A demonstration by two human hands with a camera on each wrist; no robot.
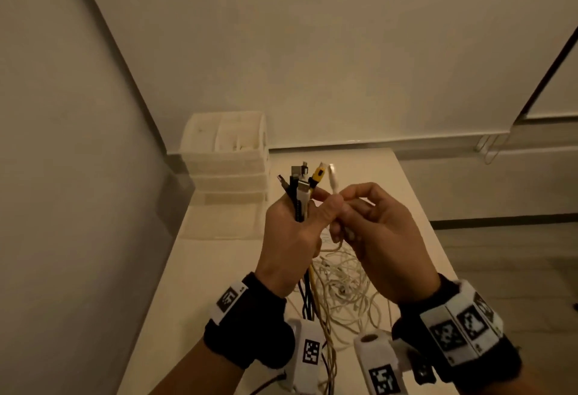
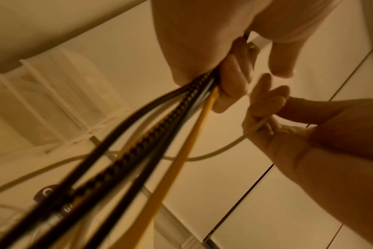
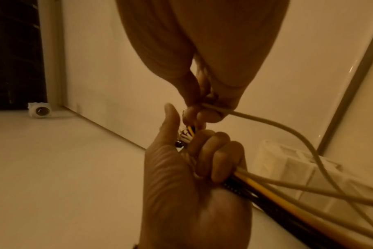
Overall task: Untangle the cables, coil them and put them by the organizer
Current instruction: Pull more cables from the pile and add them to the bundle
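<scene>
**Cable bundle held up over the table, one white lead pinched apart**

- Left hand (image 1: 289,232): raised above the table, fingers curled tight round a bundle of cables (image 1: 300,197) just below the plugs. Bundle includes black leads, a braided black lead (image 2: 160,128), a yellow cable (image 1: 316,175) and white ones. Connector ends stand upright above the fist; the tails hang down past the wrist.
- Right hand (image 1: 384,238): just beside the left and touching it at the fingertips, thumb and fingers pinching a white cable (image 3: 266,121) a little below its plug (image 1: 333,175). That plug points up beside the yellow one.
- Loose cables (image 1: 344,294): a tangled heap of mostly white leads lying on the white table (image 1: 203,285), directly beneath the hands, joined to the held bundle by the hanging tails.
- Organizer (image 1: 226,156): translucent white stacked-drawer unit with open top compartments, at the table's far left corner against the wall, well apart from the heap.
- Wrists: black bands carrying white marker blocks (image 1: 459,329).
</scene>
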